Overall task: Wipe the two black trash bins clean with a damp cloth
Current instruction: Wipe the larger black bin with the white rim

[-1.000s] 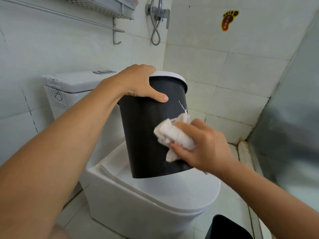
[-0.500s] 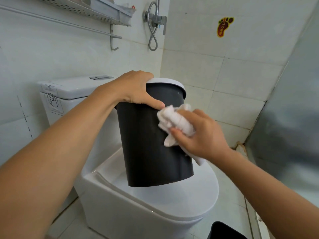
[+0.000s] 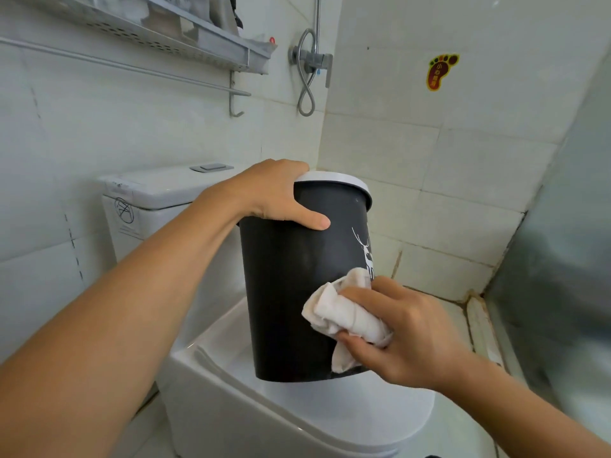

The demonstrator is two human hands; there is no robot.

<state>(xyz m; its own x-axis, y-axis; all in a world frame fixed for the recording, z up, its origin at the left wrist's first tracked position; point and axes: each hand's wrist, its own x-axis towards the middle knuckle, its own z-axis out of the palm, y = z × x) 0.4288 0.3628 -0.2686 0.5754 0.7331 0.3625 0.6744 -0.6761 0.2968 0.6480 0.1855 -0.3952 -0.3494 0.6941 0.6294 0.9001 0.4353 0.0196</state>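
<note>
One black trash bin (image 3: 291, 292) in view, held upright with a slight tilt, base just above or resting on the closed toilet lid (image 3: 330, 418) — cannot tell which. White rim ring (image 3: 344, 180) on top, one white deer drawing (image 3: 365, 249) on the right side of the wall. Left hand (image 3: 274, 193) clamped over the near rim, thumb laid across the black wall, fingers curled out of sight over the top edge. Right hand (image 3: 406, 332) gripping one bunched white cloth (image 3: 344, 315), thumb and fingers wrapped round it, pressing it against the lower right of the bin wall, just under the deer. One loose corner of cloth hanging down near the bin's base. Behind: one white cistern (image 3: 158, 190) with one flush plate (image 3: 211, 167), one metal wall shelf (image 3: 172, 38) with one towel rail (image 3: 132, 67) below, one looped shower hose (image 3: 305, 84), one foot-shaped sticker (image 3: 441, 71) on the tiled wall. At the bottom edge, one sliver of something black (image 3: 431, 456), too little to identify.
</note>
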